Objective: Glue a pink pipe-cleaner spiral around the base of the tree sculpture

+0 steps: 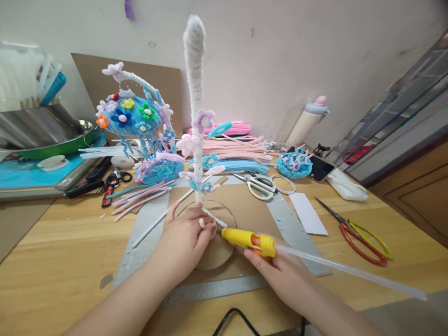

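A tall white fuzzy stem [194, 70] with purple, pink and blue flowers stands upright on a cardboard sheet [259, 205] marked with a pencilled circle. My left hand [185, 233] has its fingers closed around the foot of the stem. In my right hand [280, 270] is a yellow glue gun [248, 240], a long clear glue stick [350, 270] poking out of its back. The gun's nozzle touches or nearly touches the end of a short white strip [215, 217] branching from the stem's base. My fingers hide the stem's foot.
Behind on the left stands a blue flowered pipe-cleaner piece [133, 114]. Pink pipe cleaners [234, 151] lie at the back. White-handled scissors [261, 186], a white card [308, 213] and red-and-yellow scissors [362, 238] lie rightward. A black cord [234, 310] loops at the front edge.
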Motion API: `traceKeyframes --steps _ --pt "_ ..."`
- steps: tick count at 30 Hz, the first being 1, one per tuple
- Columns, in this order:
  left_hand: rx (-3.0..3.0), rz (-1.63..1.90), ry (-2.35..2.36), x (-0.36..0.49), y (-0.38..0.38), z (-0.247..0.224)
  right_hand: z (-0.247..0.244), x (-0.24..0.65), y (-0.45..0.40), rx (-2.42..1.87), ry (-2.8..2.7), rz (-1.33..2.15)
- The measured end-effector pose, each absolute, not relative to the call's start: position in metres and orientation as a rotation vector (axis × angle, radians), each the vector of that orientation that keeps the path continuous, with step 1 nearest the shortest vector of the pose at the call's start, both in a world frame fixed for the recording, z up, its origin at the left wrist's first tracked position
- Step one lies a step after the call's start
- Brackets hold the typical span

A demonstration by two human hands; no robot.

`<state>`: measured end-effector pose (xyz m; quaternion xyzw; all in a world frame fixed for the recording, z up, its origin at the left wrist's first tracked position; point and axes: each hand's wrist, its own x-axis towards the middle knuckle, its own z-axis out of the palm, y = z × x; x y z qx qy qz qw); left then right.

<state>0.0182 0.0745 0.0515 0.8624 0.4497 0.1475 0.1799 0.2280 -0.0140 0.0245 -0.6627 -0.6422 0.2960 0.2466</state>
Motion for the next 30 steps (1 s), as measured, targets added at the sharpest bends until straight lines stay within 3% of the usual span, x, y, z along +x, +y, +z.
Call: traceKeyframes --steps 30 --pt "2.404 0.45 1.211 0.012 0.073 0.058 0.033 0.202 -0.022 -1.74 -1.909 0.809"
